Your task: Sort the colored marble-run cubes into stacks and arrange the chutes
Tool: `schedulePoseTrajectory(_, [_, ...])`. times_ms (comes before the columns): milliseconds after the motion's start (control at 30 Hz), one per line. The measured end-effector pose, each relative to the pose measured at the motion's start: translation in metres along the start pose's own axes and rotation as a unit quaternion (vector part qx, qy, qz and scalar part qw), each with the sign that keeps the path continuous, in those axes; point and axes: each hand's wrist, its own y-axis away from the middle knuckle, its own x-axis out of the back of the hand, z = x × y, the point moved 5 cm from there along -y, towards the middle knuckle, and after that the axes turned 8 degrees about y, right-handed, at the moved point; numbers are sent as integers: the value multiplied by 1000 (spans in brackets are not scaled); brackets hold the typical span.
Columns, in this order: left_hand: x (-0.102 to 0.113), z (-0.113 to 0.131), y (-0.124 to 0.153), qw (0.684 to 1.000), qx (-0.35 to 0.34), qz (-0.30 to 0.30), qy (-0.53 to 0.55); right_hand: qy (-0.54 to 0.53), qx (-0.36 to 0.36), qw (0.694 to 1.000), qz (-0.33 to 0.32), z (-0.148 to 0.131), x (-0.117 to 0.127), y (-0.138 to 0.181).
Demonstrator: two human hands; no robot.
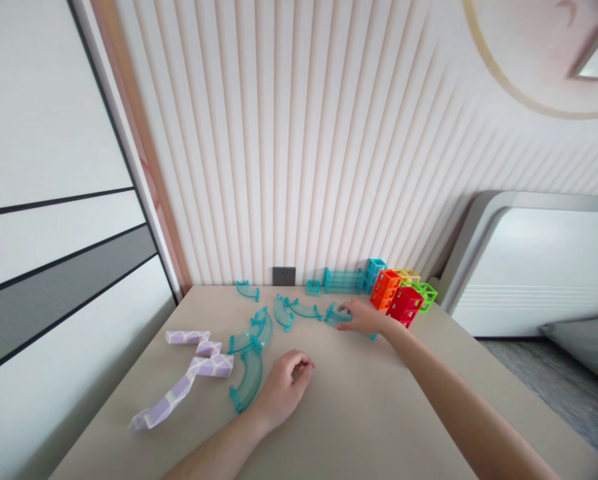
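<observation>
My right hand [363, 316] reaches to the back of the table and grips a curved translucent teal track piece [335, 316] between thumb and fingers. My left hand [285, 388] rests on the tabletop with its fingers curled in and nothing visible in them. Just left of it lies a curved teal track piece [251, 377], linked to more curved pieces [263, 328] behind. Two other curved pieces, one upright-looking [282, 313] and one lying sideways [306, 311], sit between the hands, farther back.
A purple-and-white folding snake puzzle [179, 393] lies at the left. By the wall are a small curved piece [247, 291], a small teal block [313, 287] and a straight teal track [343, 281]. Coloured open-frame blocks [405, 304] stand at the back right, beside the table's edge.
</observation>
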Motion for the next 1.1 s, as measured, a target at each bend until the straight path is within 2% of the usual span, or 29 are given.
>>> schedulePoseTrajectory(167, [0,0,0,1000,0,-3,5,0,21,1000,8,3,2,-3])
schedulePoseTrajectory(333, [0,0,-1,1000,0,-4,2,73,-7,995,67,0,8,-3])
schedulePoseTrajectory(533, [-1,1,0,1000,-3,-8,-7,146,9,981,124,-10,8,-5])
schedulePoseTrajectory(800, [1,6,0,999,-28,-12,-20,162,-9,966,204,-15,8,-1])
schedulePoseTrajectory(900, [-2,16,4,995,-76,-44,-53,148,-31,957,247,-25,10,9])
schedulePoseTrajectory(967, [-3,28,9,981,-140,-78,-110,137,-42,951,276,-37,8,18])
schedulePoseTrajectory(1033, [-1,42,15,946,-220,-125,-203,127,-47,945,297,-50,3,27])
schedulePoseTrajectory(1100, [7,52,20,895,-287,-164,-300,116,-56,941,313,-59,-4,33])
